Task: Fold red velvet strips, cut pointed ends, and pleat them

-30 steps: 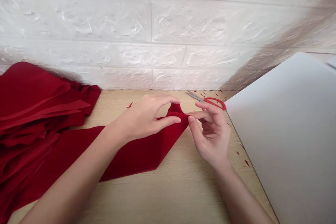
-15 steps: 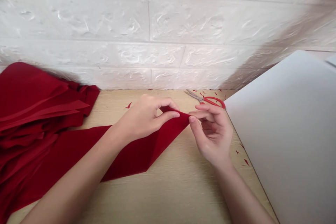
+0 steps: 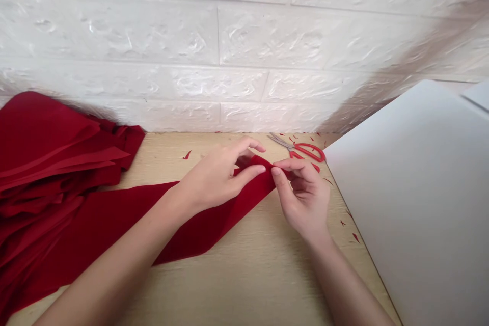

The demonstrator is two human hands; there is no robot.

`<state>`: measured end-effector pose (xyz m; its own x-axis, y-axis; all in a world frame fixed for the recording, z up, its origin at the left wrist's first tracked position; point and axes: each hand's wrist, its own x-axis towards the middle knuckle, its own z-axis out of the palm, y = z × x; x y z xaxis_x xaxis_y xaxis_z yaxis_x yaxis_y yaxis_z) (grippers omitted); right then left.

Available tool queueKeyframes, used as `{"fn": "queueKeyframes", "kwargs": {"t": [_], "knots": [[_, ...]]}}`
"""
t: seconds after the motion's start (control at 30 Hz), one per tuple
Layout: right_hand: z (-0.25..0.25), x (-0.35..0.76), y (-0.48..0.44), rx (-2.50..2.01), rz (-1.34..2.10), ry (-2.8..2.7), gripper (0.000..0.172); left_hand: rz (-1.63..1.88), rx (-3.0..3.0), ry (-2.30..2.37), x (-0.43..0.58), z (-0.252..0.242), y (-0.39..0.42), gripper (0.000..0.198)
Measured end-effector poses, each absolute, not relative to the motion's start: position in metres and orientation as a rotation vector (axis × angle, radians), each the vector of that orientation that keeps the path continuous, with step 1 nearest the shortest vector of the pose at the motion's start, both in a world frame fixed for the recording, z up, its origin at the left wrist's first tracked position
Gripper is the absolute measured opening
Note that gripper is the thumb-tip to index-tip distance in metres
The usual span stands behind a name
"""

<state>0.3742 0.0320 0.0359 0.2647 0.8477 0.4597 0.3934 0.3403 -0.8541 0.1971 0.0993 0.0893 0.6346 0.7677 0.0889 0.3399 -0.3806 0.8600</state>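
Note:
A long strip of dark red fabric (image 3: 198, 219) runs across the wooden table (image 3: 248, 275) from the lower left to the middle. My left hand (image 3: 219, 175) pinches the strip's far end between thumb and fingers. My right hand (image 3: 305, 196) pinches the same end from the right, thumb against forefinger, with its other fingers curled. The two hands almost touch at the fabric tip. Red-handled scissors (image 3: 305, 150) lie just behind my right hand, near the wall.
A heap of more red fabric (image 3: 49, 158) fills the left side of the table. A large white sheet or board (image 3: 416, 198) slants over the right side. Small red scraps (image 3: 187, 155) dot the wood. A white brick-pattern wall (image 3: 229, 51) closes the back.
The folded end of the strip has been pressed flatter, its raised loop is gone. Both hands have drawn slightly closer together and a little farther from me.

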Motion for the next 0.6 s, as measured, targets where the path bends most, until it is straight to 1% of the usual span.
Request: {"fn": "queueKeyframes", "kwargs": {"t": [0.23, 0.5, 0.6], "knots": [[0.0388, 0.3779, 0.036, -1.216, 0.574, -1.215, 0.008, 0.579, 1.934, 0.881, 0.1938, 0.0891, 0.106, 0.029], [0.0381, 0.3762, 0.0332, -1.224, 0.51, -1.291, 0.001, 0.597, 1.966, 0.851, 0.1935, 0.0951, 0.1036, 0.025], [0.0382, 0.3753, 0.0324, -1.217, 0.498, -1.304, 0.002, 0.646, 1.995, 0.863, 0.1929, 0.0963, 0.1042, 0.023]]}}
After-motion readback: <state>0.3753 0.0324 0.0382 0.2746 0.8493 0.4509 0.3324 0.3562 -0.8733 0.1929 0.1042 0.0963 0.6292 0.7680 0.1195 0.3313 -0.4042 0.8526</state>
